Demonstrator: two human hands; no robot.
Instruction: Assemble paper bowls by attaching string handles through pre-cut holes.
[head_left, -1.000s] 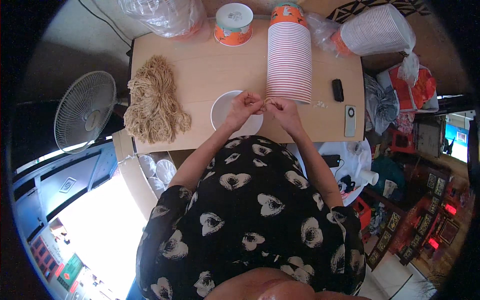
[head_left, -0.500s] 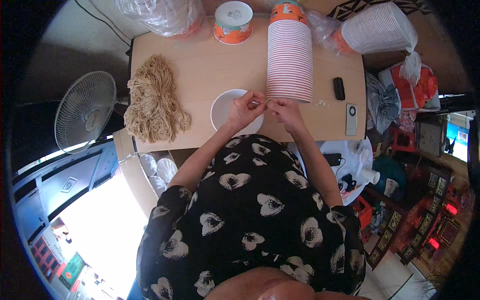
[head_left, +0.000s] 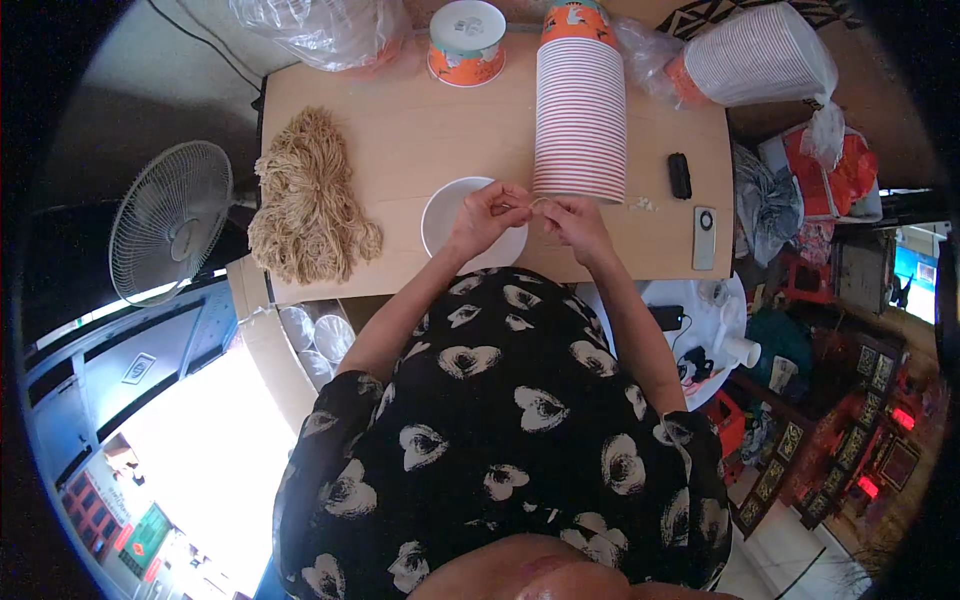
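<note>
My left hand (head_left: 490,218) is closed in a pinch over the right side of a white paper bowl (head_left: 438,222). Close beside it, my right hand (head_left: 573,222) pinches too, at the near end of a long stack of nested paper bowls (head_left: 580,120). Between the fingertips runs a thin tan string (head_left: 540,200), curved like a small loop and held by both hands. On the left of the table lies a loose heap of tan strings (head_left: 312,200), similar in colour. What is inside the fingers is mostly hidden.
An upturned orange bowl (head_left: 467,45) stands at the back, beside a clear plastic bag (head_left: 330,30). More bagged bowls (head_left: 755,60) lie at the back right. A black case (head_left: 679,176), a phone (head_left: 704,238) and pale scraps (head_left: 643,204) rest right; a fan (head_left: 175,225) stands left.
Both hands stay in nearly the same place, with only slight finger movement around the string. Nothing else has visibly moved.
</note>
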